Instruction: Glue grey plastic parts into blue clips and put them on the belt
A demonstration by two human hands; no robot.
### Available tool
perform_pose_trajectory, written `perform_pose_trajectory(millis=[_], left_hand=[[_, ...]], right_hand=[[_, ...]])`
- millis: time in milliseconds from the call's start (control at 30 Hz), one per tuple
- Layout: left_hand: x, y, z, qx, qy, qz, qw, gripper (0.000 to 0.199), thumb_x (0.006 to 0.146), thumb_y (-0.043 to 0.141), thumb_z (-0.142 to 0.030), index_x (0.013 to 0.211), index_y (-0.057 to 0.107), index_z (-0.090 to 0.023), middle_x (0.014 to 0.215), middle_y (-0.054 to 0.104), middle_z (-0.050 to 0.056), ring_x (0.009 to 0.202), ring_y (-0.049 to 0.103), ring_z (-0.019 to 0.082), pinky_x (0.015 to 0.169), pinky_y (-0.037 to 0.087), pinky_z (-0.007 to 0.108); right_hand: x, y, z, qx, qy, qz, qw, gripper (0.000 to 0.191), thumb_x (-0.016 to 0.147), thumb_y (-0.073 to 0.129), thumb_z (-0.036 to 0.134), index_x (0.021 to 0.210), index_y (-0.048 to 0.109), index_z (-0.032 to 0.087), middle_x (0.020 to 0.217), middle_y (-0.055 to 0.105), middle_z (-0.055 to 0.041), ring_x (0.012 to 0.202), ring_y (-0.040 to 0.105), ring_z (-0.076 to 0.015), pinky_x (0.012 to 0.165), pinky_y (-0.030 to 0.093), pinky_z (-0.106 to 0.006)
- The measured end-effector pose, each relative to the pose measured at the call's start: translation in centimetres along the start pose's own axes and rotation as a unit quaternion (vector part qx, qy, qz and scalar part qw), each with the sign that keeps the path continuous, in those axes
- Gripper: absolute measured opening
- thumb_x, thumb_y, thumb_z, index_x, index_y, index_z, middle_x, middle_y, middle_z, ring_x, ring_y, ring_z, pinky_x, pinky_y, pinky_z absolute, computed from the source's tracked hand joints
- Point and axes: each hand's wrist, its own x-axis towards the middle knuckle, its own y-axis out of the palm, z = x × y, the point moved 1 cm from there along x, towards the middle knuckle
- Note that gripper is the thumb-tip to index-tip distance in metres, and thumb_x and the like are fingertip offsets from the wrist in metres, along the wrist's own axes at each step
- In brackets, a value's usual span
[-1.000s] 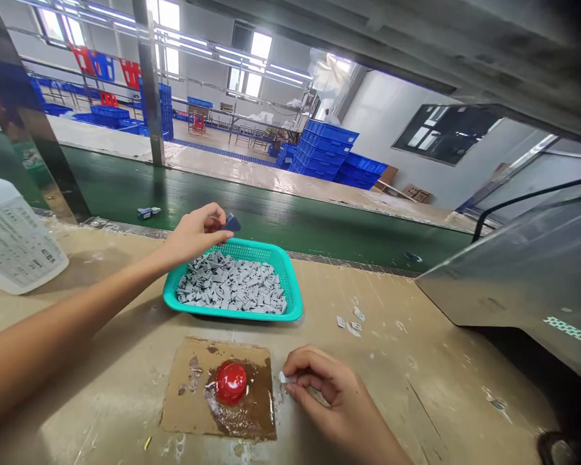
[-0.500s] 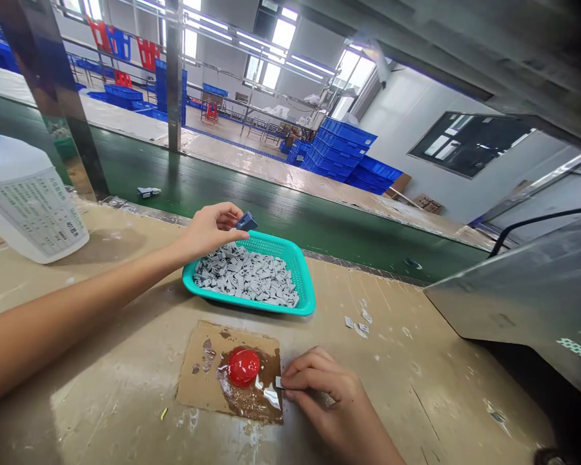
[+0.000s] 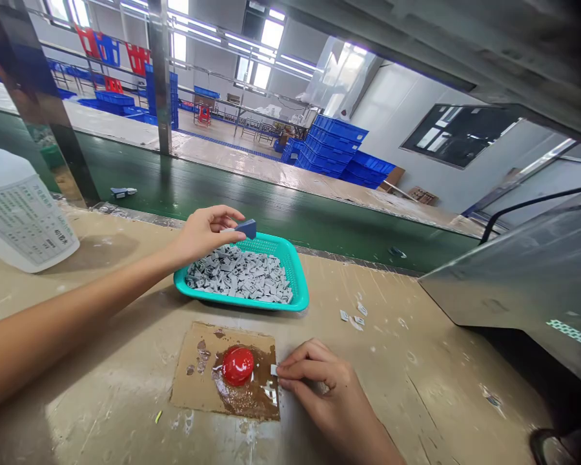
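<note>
the left hand [image 3: 206,232] grasps a dark blue piece [image 3: 246,228] between thumb and fingers, above the far left part of the teal basket [image 3: 242,303]. the right hand [image 3: 324,381] pinches a small pale tab [image 3: 274,370] by one end, in front of the basket, at the right edge of a cardboard square [image 3: 188,387].

a fingertip pinch seems right for so small a tab: firm enough to stop it twisting, with most of it clear of the skin. the wrist does best low and steady, and a light, level touch would suit the wet cardboard, since pressing hard could smear the liquid or wet the fingers. the blue piece calls for a grip on its sides, its faces clean and well away from the wet patch.

the cardboard is flat, matte and tan, soaked dark brown around a glossy, rounded red object [image 3: 237,365], also in front of the basket. the basket is smooth plastic with a rolled rim and perforated walls, heaped with angular, light grey pieces [image 3: 239,274]. a few loose pieces [image 3: 344,315] lie to its right on the scuffed, glossy tan surface [image 3: 126,374]. a translucent, labelled bottle [image 3: 24,213] stands to its left.
</note>
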Motion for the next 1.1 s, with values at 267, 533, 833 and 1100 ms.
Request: perform_pose_trajectory(millis=[267, 533, 833, 1100], left_hand=[[-1.3, 1.5, -2.2, -0.204, -0.092, 0.093, 0.97, 0.024, 0.067, 0.063, -0.021, 0.089, 0.058, -0.013, 0.078, 0.063, 0.005, 0.073, 0.061, 0.014, 0.076, 0.049, 0.03], [-2.6, 2.7, -3.0, -0.31, -0.119, 0.174, 0.927, 0.029, 0.064, 0.066, -0.014, 0.09, 0.054, -0.018, 0.073, 0.056, -0.001, 0.069, 0.057, 0.01, 0.068, 0.048, 0.026], [-3.6, 3.5, -3.3, -0.263, -0.079, 0.209, 0.938, 0.025, 0.061, 0.071, -0.017, 0.081, 0.055, -0.017, 0.081, 0.057, 0.0, 0.073, 0.052, 0.008, 0.067, 0.043, 0.02], [-3.6, 3.5, -3.7, -0.257, -0.095, 0.198, 0.941, 0.026, 0.058, 0.071, -0.015, 0.077, 0.054, -0.014, 0.069, 0.058, -0.002, 0.064, 0.052, 0.006, 0.06, 0.042, 0.017]], right_hand=[[0.1, 0.3, -0.3, -0.01, -0.014, -0.024, 1.0, 0.02, 0.073, 0.056, 0.007, 0.068, 0.069, 0.02, 0.07, 0.061, -0.0053, 0.072, 0.054, -0.0186, 0.061, 0.045, -0.029], [0.2, -1.8, 1.6, 0.039, -0.017, -0.006, 0.999, 0.013, 0.074, 0.059, 0.011, 0.076, 0.069, 0.02, 0.073, 0.062, -0.0043, 0.074, 0.055, -0.0178, 0.064, 0.045, -0.028], [4.4, -5.5, 4.7, 0.197, -0.032, -0.095, 0.975, 0.008, 0.068, 0.068, 0.017, 0.073, 0.069, 0.023, 0.075, 0.064, -0.0021, 0.073, 0.058, -0.0159, 0.065, 0.047, -0.025], [7.3, -4.8, 4.1, 0.284, 0.049, -0.133, 0.948, 0.013, 0.055, 0.075, 0.019, 0.068, 0.07, 0.02, 0.072, 0.067, -0.0026, 0.068, 0.06, -0.0152, 0.06, 0.052, -0.023]])
